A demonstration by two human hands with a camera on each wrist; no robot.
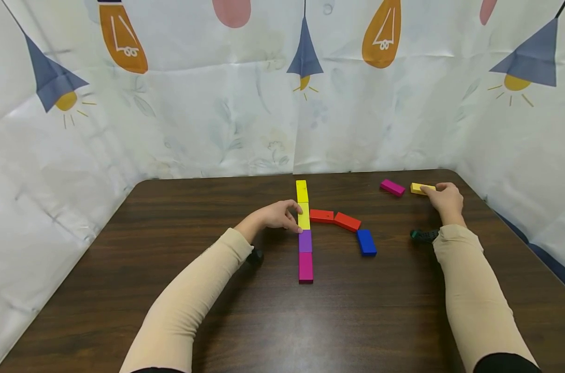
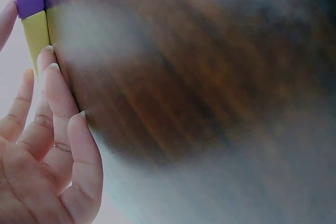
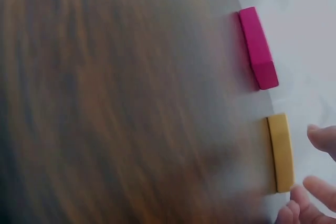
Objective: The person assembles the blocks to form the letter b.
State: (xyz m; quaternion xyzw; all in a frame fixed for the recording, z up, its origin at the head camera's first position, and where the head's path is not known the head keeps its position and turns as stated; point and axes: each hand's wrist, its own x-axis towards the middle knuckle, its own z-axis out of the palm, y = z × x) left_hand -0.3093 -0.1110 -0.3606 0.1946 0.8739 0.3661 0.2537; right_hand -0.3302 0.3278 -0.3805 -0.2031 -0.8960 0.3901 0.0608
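Note:
My left hand (image 1: 278, 214) rests beside a straight column of blocks, relaxed fingertips at the second yellow block (image 1: 304, 220) and thumb near the purple block (image 1: 305, 241). Another yellow block (image 1: 302, 190) tops this column, and a magenta block (image 1: 306, 267) ends it nearest me. In the left wrist view the fingers (image 2: 63, 95) lie along the column's side. At the far right, my right hand (image 1: 445, 201) reaches to the right end of a loose yellow block (image 1: 417, 188). The right wrist view shows thumb and fingertips spread around that end of the yellow block (image 3: 283, 153), not closed on it.
Two red blocks (image 1: 321, 216) run rightward from the column, the second one angled down toward a blue block (image 1: 366, 243). Left of the loose yellow block lies a loose magenta block (image 1: 392, 187). A patterned white curtain (image 1: 263, 119) hangs behind the dark wooden table (image 1: 170, 290).

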